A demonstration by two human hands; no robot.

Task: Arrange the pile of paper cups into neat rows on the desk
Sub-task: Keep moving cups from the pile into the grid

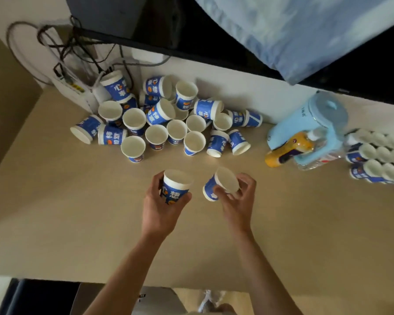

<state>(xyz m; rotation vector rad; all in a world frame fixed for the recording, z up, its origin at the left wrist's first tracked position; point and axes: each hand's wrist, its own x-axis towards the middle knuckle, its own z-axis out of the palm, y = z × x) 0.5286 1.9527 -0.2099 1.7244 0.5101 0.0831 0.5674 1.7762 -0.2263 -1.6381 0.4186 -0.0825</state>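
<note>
A pile of blue-and-white paper cups (162, 114) lies at the back of the beige desk (77, 212), some upright, some on their sides. My left hand (162, 208) grips one upright cup (175, 186) above the desk's middle. My right hand (237, 198) holds a second cup (223, 183), tilted with its mouth facing up and right. At the right edge, several cups (380, 155) stand in neat rows.
A light blue kettle (316, 123) stands at the right rear with a yellow bottle (284, 151) and a clear bottle beside it. A white power strip (73, 87) and tangled cables sit at the left rear. A dark monitor (168, 26) hangs above.
</note>
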